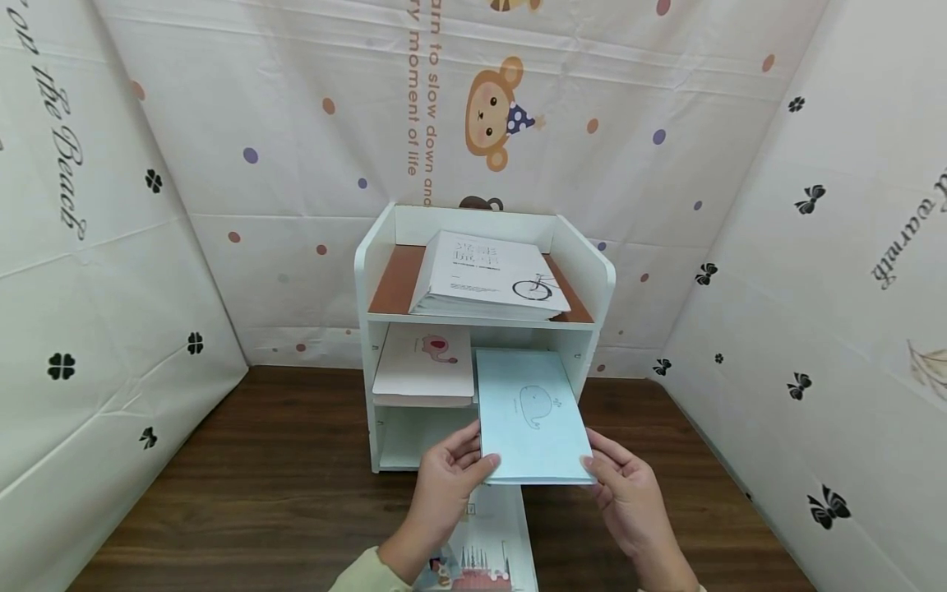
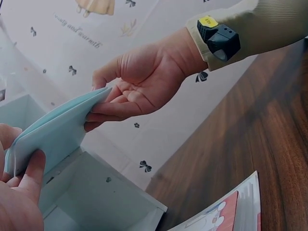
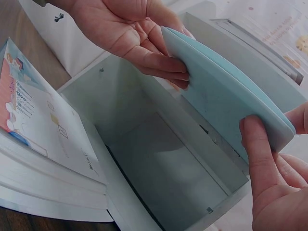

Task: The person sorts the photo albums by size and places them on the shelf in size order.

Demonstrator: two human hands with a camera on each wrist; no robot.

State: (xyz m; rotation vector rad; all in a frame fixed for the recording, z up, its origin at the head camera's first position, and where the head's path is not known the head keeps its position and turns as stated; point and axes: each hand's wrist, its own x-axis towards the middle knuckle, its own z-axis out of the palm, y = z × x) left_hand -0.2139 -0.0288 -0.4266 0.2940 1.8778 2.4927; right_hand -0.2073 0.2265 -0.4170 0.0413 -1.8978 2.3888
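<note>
A thin light blue notebook (image 1: 534, 419) with a whale drawing on its cover is held level in front of the shelf's middle level, its far end reaching in at the right side. My left hand (image 1: 450, 477) pinches its near left corner, thumb on top and fingers beneath. At the near right corner my right hand (image 1: 629, 497) grips it the same way. From below, the right wrist view shows a left-hand finger and right-hand fingertips on the notebook's edges. Left of it, white notebooks (image 1: 423, 362) with a pink elephant lie on the middle level.
The white shelf unit (image 1: 362, 329) stands against the printed backdrop on a dark wood table (image 1: 259, 493). A stack of white books (image 1: 496, 271) with a bicycle cover fills much of its top. Below my hands, a thick stack of illustrated books (image 1: 488, 534) lies before the unit.
</note>
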